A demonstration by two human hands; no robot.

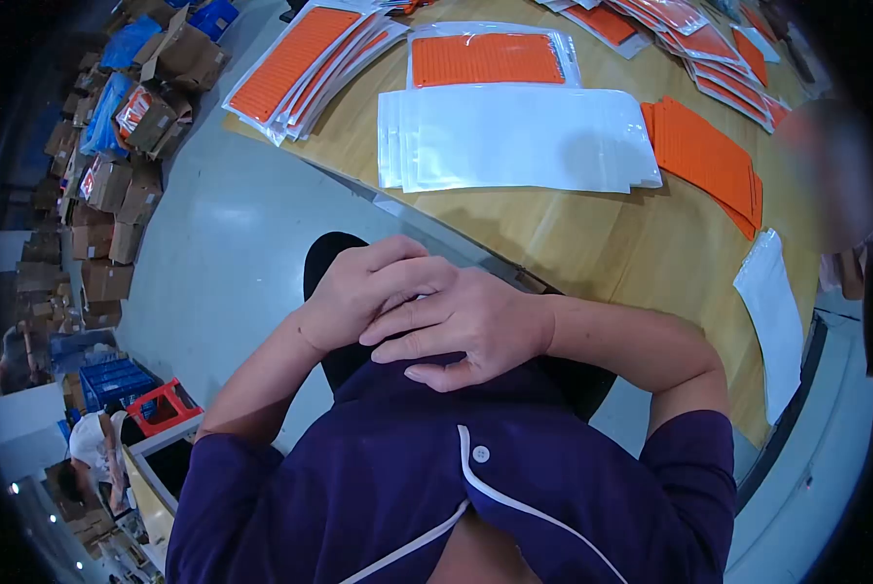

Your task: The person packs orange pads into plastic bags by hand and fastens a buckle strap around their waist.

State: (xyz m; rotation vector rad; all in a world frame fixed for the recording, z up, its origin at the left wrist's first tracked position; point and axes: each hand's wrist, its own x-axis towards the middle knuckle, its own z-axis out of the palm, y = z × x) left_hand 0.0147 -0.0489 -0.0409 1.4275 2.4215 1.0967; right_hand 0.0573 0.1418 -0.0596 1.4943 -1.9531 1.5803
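2 half-curled hands point(373, 292) point(485, 321) against each other

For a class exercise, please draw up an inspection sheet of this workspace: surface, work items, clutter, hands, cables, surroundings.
Surface: wooden-looking table, its pale top partly covered by piles.
Work items: fanned stack of white bags; bare orange sheets to its right; bagged orange sheets in piles at the far left and far right; more white bags by the right edge.
Clutter: cardboard boxes heaped at the left, some open.
Hands: left hand and right hand together over the lap, fingers overlapping; no item seen in either.
Cables: nothing seen.
Surroundings: smooth floor; red stool and another person at lower left.
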